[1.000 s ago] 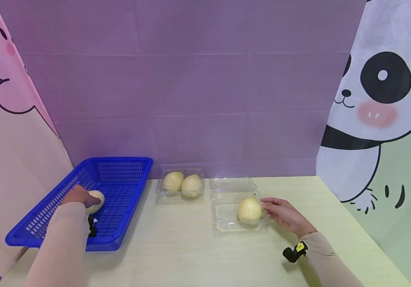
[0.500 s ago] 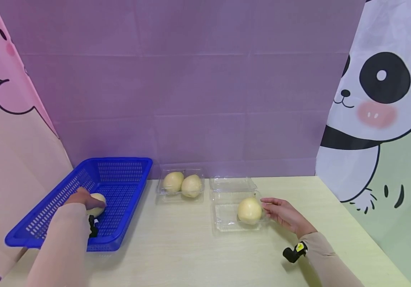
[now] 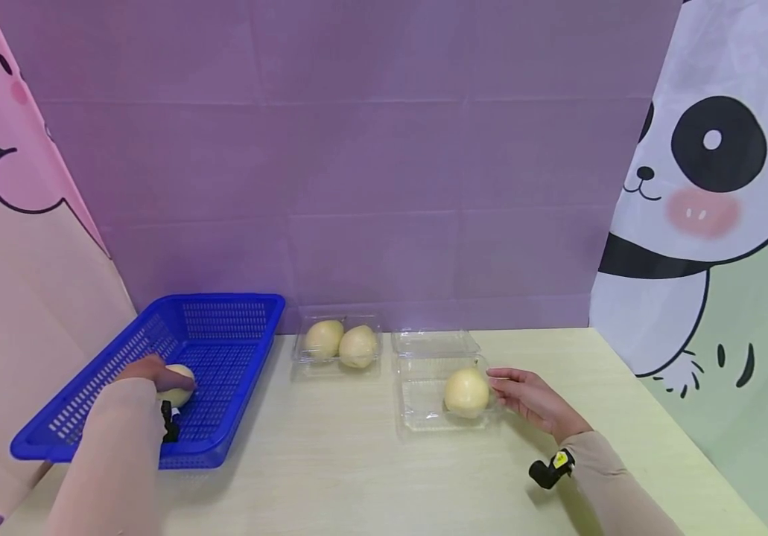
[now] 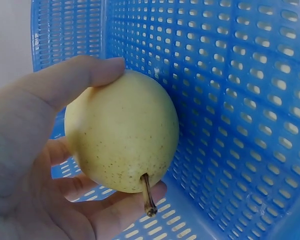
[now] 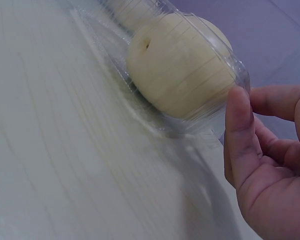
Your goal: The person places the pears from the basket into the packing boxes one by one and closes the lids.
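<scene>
Inside the blue plastic basket [image 3: 223,402], my left hand [image 3: 149,371] grips a pale yellow pear [image 4: 125,130]. In the left wrist view the thumb lies over one side of the pear and the fingers curl round the other, with its stem [image 4: 148,195] towards the camera. My right hand [image 3: 538,402] pinches the right rim of a clear plastic box [image 3: 420,409], whose lid [image 3: 436,343] is folded back. One pear [image 3: 467,392] sits in that box, at its right side. The right wrist view shows thumb and forefinger on the rim [image 5: 240,75].
Left of the box in use, a second clear box [image 3: 338,357] holds two pears [image 3: 358,347]. Behind the pale wooden table [image 3: 330,461] rises a purple backdrop [image 3: 370,164]. A panda-printed panel [image 3: 699,223] stands along the right side.
My left hand and its pear have shifted very slightly within the basket. The right hand stays at the box rim.
</scene>
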A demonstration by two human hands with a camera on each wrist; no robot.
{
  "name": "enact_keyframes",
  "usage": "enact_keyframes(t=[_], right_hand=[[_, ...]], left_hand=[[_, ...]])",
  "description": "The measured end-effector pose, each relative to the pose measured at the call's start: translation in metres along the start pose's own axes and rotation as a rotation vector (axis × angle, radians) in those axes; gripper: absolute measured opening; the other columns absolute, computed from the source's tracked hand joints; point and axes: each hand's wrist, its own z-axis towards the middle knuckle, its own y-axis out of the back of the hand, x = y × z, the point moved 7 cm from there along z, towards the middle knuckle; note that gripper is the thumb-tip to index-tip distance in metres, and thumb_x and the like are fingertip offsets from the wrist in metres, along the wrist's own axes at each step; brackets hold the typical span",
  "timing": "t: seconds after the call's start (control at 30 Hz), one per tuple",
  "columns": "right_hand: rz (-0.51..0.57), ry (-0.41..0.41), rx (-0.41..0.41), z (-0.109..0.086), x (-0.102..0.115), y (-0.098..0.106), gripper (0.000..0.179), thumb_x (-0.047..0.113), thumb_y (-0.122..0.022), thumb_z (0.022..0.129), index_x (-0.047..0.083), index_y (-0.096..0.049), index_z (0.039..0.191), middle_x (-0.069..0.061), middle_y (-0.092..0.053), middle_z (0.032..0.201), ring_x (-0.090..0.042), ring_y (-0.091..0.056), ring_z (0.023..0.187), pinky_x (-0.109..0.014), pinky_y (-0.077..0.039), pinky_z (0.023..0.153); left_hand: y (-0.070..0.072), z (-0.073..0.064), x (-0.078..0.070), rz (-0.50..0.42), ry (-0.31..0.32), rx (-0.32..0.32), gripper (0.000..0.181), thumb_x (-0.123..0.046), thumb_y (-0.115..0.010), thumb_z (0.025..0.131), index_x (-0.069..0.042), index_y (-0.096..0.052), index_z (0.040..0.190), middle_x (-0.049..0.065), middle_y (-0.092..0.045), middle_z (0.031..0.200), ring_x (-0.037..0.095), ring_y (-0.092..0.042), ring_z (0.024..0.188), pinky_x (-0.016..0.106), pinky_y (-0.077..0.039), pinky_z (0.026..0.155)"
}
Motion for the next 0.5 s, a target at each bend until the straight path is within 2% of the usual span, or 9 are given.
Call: enact_keyframes(t=[0.2, 0.33, 0.5], right_hand=[[-0.004, -0.007, -0.002, 0.0, -0.001, -0.001, 0.041, 0.002, -0.053, 0.102, -0.017, -0.042, 0.138, -0.003, -0.061, 0.096, -0.006, -0.06, 0.076, -0.017, -0.053, 0.071], [-0.009, -0.006, -0.007, -0.001, 0.0, -0.001, 0.04, 0.002, -0.053, 0.102, -0.016, -0.043, 0.137, -0.004, -0.06, 0.096, -0.006, -0.06, 0.076, -0.017, -0.053, 0.071], [-0.007, -0.005, -0.006, 0.0, 0.0, 0.0, 0.038, 0.003, -0.054, 0.102, -0.014, -0.046, 0.135, -0.004, -0.06, 0.096, -0.006, -0.06, 0.076, -0.017, -0.053, 0.071]], left_hand=[[0.0, 0.001, 0.001, -0.011, 0.012, -0.002, 0.094, -0.046, -0.076, 0.081, 0.023, -0.034, 0.13, 0.044, -0.047, 0.119, 0.058, -0.05, 0.107, 0.061, -0.053, 0.08], [0.002, -0.003, -0.003, -0.019, -0.007, -0.013, 0.089, -0.046, -0.074, 0.081, 0.022, -0.037, 0.127, 0.04, -0.051, 0.11, 0.054, -0.052, 0.102, 0.058, -0.055, 0.078], [0.006, -0.007, -0.009, -0.032, -0.033, -0.024, 0.09, -0.05, -0.07, 0.083, 0.022, -0.035, 0.126, 0.038, -0.05, 0.109, 0.052, -0.051, 0.101, 0.056, -0.054, 0.08]])
